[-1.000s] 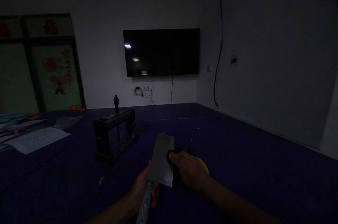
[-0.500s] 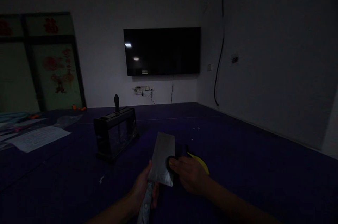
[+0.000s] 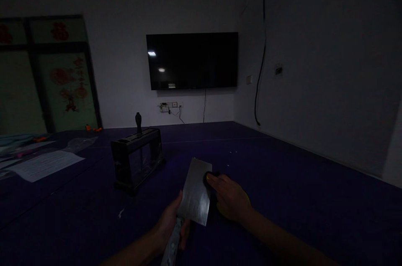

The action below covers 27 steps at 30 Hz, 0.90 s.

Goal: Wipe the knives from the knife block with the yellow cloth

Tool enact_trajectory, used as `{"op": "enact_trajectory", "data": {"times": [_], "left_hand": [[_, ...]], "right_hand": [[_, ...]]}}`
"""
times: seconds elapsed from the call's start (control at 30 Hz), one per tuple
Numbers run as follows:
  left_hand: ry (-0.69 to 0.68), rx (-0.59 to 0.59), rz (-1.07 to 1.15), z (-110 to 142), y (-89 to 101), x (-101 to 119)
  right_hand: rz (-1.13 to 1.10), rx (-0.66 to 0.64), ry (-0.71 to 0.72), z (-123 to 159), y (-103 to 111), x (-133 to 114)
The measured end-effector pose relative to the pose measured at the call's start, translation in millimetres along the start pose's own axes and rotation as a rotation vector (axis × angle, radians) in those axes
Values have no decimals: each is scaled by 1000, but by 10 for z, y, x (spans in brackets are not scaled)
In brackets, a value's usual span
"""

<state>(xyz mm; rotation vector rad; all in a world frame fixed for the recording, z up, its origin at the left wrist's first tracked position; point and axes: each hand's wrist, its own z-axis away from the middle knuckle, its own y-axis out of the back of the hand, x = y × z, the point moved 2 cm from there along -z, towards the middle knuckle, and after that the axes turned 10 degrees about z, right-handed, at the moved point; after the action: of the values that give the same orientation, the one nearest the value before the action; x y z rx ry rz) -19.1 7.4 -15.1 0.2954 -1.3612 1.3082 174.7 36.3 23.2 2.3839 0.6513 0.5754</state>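
A cleaver with a broad steel blade points away from me, its pale handle running down toward the bottom edge. My left hand is closed around it where blade and handle meet, the thumb lying along the blade's left edge. Against the upper right edge of the blade, my right hand grips a black and yellow hand tool. Most of that tool is hidden by the fingers, so its exact kind does not show. A black knife block with clear sides stands to the left, one dark handle sticking up from it.
Dark blue cloth covers the surface. Paper sheets and clear plastic lie at the left, with small orange items farther back. A television hangs on the far wall above sockets. White scraps dot the cloth.
My right hand has slid farther up the blade's right edge with the black and yellow tool. The cleaver's blade has shifted slightly right. The knife block stays put.
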Motion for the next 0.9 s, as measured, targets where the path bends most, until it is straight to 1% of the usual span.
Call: {"op": "enact_trajectory", "data": {"times": [0.17, 0.33, 0.47, 0.53, 0.67, 0.8, 0.9], "left_hand": [[17, 6, 9, -21, 19, -17], [-15, 48, 10, -14, 12, -15], [-56, 33, -7, -29, 36, -27], [-63, 13, -26, -47, 64, -38], [-59, -33, -58, -86, 115, -39], [-14, -71, -97, -123, 153, -40], [27, -89, -110, -141, 179, -51]], "right_hand": [[-31, 39, 53, 17, 12, 4], [-40, 102, 154, -17, 106, -67], [-68, 163, 232, -38, 178, -122], [-77, 167, 237, -34, 181, -124], [-63, 122, 166, -12, 115, -94], [-14, 68, 24, -1, 43, -40], [12, 13, -77, -12, 27, 5]]}}
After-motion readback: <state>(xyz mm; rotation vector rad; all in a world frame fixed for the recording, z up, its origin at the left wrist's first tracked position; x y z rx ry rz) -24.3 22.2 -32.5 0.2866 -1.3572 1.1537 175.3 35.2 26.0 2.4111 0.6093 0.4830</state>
